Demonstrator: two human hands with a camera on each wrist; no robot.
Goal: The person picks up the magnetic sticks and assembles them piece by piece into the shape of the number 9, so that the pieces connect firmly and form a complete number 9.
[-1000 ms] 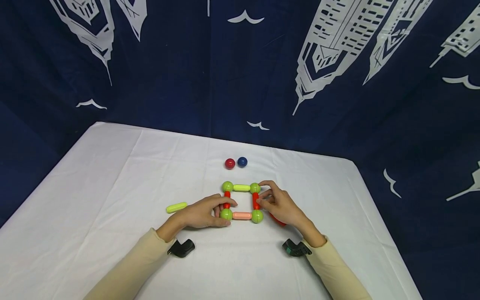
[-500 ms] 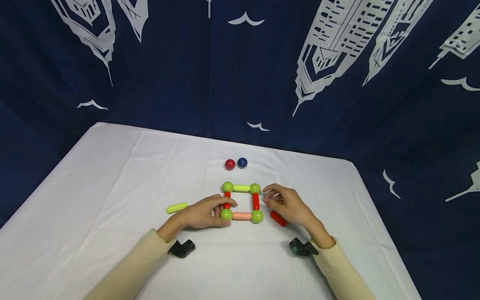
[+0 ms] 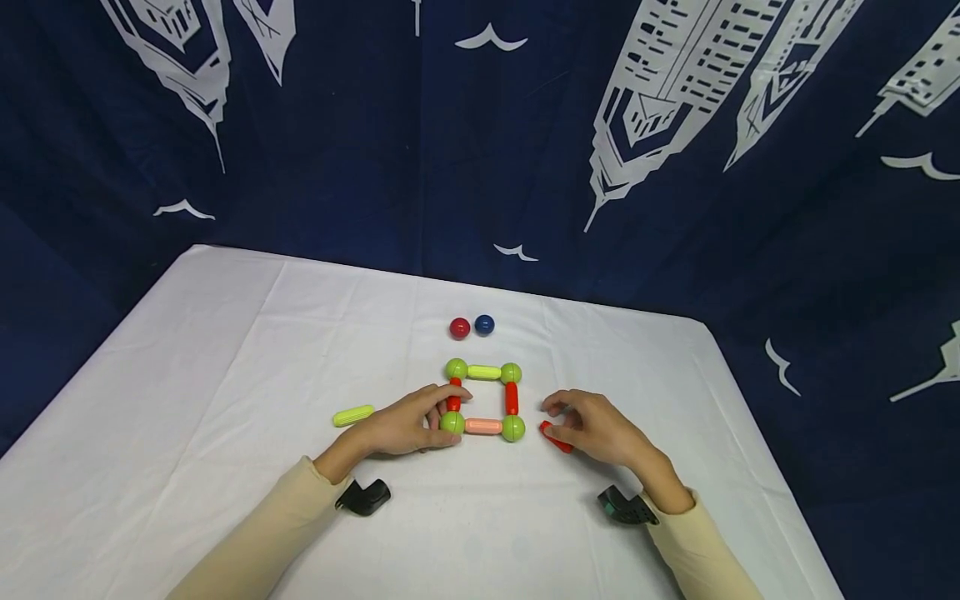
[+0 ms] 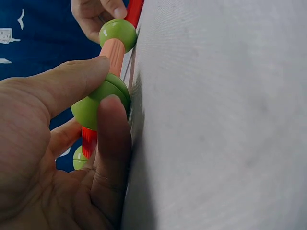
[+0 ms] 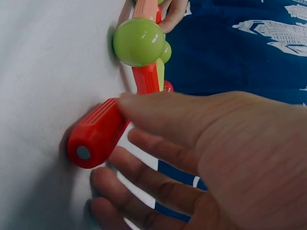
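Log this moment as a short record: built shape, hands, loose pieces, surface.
Square: four green balls, two red rods, one salmon rod, one yellow-green rod
Left hand: pinches near-left green ball
Right hand: thumb over loose red rod; grip unclear
Loose yellow-green rod: left of the left hand
Loose balls: red ball, blue ball, beyond the square
Surface: white cloth

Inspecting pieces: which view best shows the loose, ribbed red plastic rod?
Right wrist: the loose red rod is largest, grey end showing. Head: small, partly hidden by right hand. Left wrist: only part, apparently.
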